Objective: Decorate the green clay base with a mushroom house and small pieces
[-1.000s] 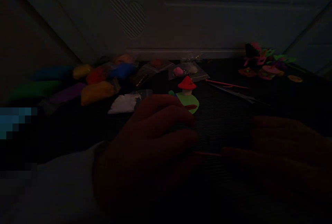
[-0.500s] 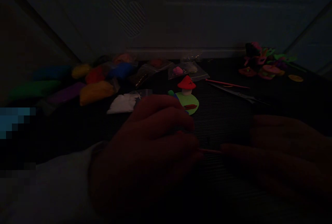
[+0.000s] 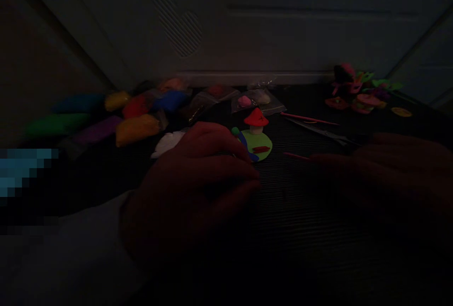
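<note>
A red-capped mushroom (image 3: 256,118) is already set on a green base (image 3: 264,138) at center frame, a pink tool (image 3: 296,156) held by the right hand (image 3: 392,183) at right, while the curled left hand's (image 3: 194,183) contents and any remaining work cannot be told.

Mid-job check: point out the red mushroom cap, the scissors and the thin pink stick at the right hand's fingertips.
Red mushroom cap (image 3: 254,119): head view, middle of the cap.
Scissors (image 3: 327,133): head view, on the blades.
Thin pink stick (image 3: 296,156): head view, middle of its exposed length.
</note>
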`<state>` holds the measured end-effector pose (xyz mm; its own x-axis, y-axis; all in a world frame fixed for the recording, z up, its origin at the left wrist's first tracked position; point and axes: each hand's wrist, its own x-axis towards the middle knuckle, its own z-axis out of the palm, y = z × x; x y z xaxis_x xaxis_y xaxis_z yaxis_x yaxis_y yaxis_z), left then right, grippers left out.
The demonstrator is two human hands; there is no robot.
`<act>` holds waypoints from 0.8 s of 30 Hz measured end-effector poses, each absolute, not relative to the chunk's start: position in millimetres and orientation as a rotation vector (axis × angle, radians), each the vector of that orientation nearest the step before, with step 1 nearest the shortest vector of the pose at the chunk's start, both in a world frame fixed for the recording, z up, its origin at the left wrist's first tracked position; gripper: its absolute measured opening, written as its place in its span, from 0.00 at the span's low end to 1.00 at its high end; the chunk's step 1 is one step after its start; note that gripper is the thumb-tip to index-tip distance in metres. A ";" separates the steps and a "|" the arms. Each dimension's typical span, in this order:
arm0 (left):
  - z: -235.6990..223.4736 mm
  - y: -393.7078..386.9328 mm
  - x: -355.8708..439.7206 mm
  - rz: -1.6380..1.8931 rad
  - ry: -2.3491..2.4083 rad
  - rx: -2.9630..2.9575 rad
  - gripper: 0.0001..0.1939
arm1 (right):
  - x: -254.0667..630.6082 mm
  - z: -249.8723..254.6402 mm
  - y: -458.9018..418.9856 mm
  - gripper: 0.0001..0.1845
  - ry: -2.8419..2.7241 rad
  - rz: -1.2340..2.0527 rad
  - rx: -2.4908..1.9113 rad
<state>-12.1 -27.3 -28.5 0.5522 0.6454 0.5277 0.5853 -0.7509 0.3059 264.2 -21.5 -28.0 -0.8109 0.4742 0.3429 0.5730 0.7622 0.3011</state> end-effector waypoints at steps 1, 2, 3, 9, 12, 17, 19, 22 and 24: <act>-27.9 -26.9 -12.4 0.968 1.089 2.649 0.05 | 266.0 -27.5 -19.3 0.14 -2.710 -0.657 -0.840; -27.3 -26.4 -12.5 0.974 1.105 2.618 0.04 | 267.4 -27.5 -17.7 0.15 -2.706 -0.724 -0.865; -26.8 -25.8 -12.3 0.981 1.124 2.589 0.04 | 268.4 -28.1 -16.5 0.15 -2.703 -0.780 -0.892; -28.1 -22.3 -10.2 0.998 1.141 2.520 0.05 | 271.5 -40.2 -8.8 0.23 -2.750 -0.656 -1.130; -29.8 -21.8 -10.5 1.007 1.118 2.498 0.05 | 271.7 -41.6 -3.4 0.21 -2.719 -0.581 -1.123; -30.8 -19.6 -10.3 1.033 1.114 2.415 0.04 | 255.6 -31.4 -9.5 0.12 -2.609 -0.284 -0.944; -30.9 -18.7 -9.7 1.033 1.140 2.386 0.04 | 240.5 -28.2 -16.0 0.10 -2.568 -0.127 -0.927; -31.5 -19.0 -9.6 1.068 1.169 2.357 0.04 | 213.8 -28.0 -22.4 0.09 -2.610 0.042 -0.904; -32.1 -19.6 -10.0 1.090 1.168 2.341 0.04 | 198.4 -29.5 -22.7 0.09 -2.611 0.077 -0.933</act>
<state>-10.0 -19.6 -32.1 0.3793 0.7814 0.4955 0.5486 -0.6211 0.5597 198.4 -22.7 -29.5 -0.7146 0.6221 0.3201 0.6021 0.7798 -0.1712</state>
